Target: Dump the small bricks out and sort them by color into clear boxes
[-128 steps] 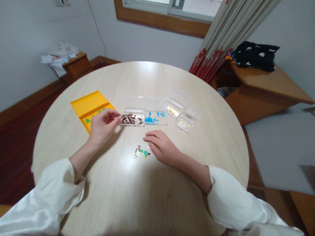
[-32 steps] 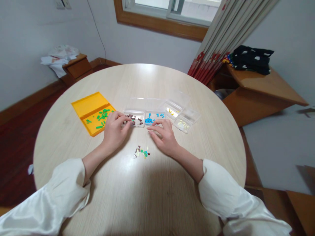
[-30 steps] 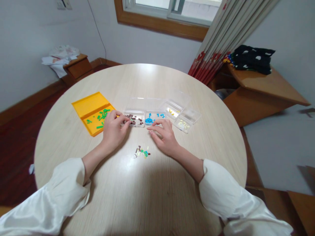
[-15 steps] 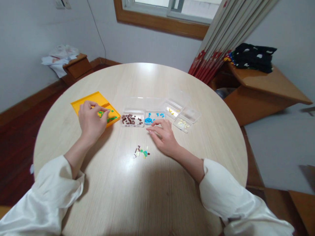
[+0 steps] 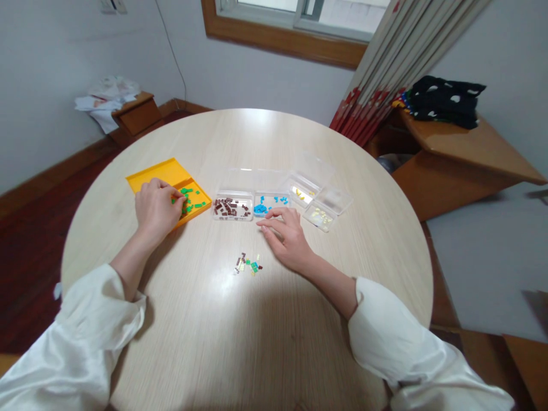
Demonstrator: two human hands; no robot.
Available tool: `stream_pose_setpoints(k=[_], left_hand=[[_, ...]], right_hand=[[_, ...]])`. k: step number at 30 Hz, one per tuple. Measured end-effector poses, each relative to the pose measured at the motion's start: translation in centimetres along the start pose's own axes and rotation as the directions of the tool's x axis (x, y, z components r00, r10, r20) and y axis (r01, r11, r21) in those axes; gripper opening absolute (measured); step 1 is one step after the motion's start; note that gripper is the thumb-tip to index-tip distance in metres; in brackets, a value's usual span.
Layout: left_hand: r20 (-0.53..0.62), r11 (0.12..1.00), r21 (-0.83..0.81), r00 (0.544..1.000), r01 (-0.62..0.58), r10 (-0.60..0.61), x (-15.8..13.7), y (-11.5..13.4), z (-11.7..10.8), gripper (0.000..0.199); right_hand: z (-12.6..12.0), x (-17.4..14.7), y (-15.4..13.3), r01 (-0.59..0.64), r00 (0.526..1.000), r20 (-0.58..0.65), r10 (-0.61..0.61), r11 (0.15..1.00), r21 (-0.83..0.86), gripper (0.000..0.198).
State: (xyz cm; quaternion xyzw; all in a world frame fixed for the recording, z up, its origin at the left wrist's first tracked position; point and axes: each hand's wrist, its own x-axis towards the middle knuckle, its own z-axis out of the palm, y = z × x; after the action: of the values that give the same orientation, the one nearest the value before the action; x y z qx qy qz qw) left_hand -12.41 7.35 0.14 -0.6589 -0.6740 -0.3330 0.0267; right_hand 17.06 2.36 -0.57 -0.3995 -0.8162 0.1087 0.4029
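Note:
My left hand [image 5: 156,208] reaches into an open yellow box [image 5: 194,216] at the left, its thumb and fingers pinched down among small green bricks [image 5: 196,204]. Whatever is between the fingertips is hidden. My right hand [image 5: 286,237] rests on the table with its fingers apart, holding nothing. Just beyond its fingertips is a clear box of blue bricks [image 5: 260,209]. Left of that, another clear compartment holds brown bricks [image 5: 229,207]. Nearer me, a small loose group of mixed bricks [image 5: 248,264] in green, brown, yellow, white and blue lies on the table.
Open clear cases with yellow pieces [image 5: 300,194] and cream pieces [image 5: 321,217] stand at the right, their transparent lids tilted back. Everything sits on a round pale wooden table [image 5: 257,137]. Beyond it are a stool with papers [image 5: 137,111] and a wooden stand with dark cloth [image 5: 445,103].
My left hand has lowered and drawn slightly back within the yellow box, showing more green bricks. My right hand stays in place. The whole view has shifted slightly.

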Motion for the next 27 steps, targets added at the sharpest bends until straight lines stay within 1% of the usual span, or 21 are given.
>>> stream_pose_setpoints(k=[2, 4, 8, 11, 15, 18, 20, 23, 25, 26, 27], left_hand=[[-0.061, 1.0, -0.013, 0.998, -0.028, 0.027, 0.0, 0.1, -0.2, 0.014], [-0.084, 0.999, -0.014, 0.996, -0.033, 0.032, -0.1, 0.3, -0.4, 0.013], [-0.033, 0.999, -0.007, 0.999, -0.04, 0.039, -0.1, 0.5, -0.1, 0.01], [0.01, 0.997, -0.024, 0.997, -0.07, 0.07, -0.2, 0.0, 0.7, 0.011], [0.017, 0.994, -0.046, 0.995, -0.095, 0.096, -0.2, -0.9, 1.3, 0.012], [0.032, 0.996, -0.011, 0.995, -0.091, 0.092, -0.1, -0.6, 1.1, 0.008], [0.006, 0.997, 0.009, 0.997, -0.078, 0.078, -0.1, 0.1, 0.5, 0.008], [-0.126, 0.995, -0.056, 0.989, -0.081, 0.074, -0.1, 1.5, -0.6, 0.015], [-0.18, 0.99, -0.092, 0.979, -0.109, 0.091, -0.2, 2.4, -1.1, 0.016], [-0.18, 0.986, -0.109, 0.978, -0.127, 0.107, -0.3, 2.7, -1.3, 0.017], [-0.152, 0.98, -0.132, 0.98, -0.148, 0.128, -0.4, 3.0, -1.4, 0.021]], right_hand=[[0.0, 0.0, 0.0, 0.006, 1.0, -0.005, -0.006, 1.0, 0.004, 0.019], [0.0, 0.0, 0.0, 0.0, 1.0, 0.005, 0.0, 1.0, 0.007, 0.02], [-0.1, 0.1, -0.1, -0.018, 0.999, 0.031, 0.018, 1.0, 0.001, 0.02], [-0.1, 0.1, -0.1, -0.015, 0.999, 0.036, 0.016, 1.0, -0.007, 0.021], [-0.1, 0.1, -0.1, -0.007, 1.0, 0.03, 0.007, 1.0, -0.008, 0.02], [-0.1, 0.1, -0.1, 0.0, 1.0, 0.025, 0.0, 1.0, -0.002, 0.02], [-0.1, 0.1, -0.1, -0.007, 0.999, 0.034, 0.007, 1.0, 0.001, 0.02], [-0.1, 0.1, -0.1, -0.02, 0.998, 0.052, 0.019, 1.0, 0.014, 0.021], [-0.1, 0.1, 0.0, -0.015, 0.998, 0.068, 0.013, 1.0, 0.022, 0.021], [0.0, 0.0, 0.1, -0.006, 0.997, 0.077, 0.005, 1.0, 0.024, 0.022], [0.0, 0.0, 0.2, 0.006, 0.996, 0.086, -0.008, 1.0, 0.026, 0.024]])
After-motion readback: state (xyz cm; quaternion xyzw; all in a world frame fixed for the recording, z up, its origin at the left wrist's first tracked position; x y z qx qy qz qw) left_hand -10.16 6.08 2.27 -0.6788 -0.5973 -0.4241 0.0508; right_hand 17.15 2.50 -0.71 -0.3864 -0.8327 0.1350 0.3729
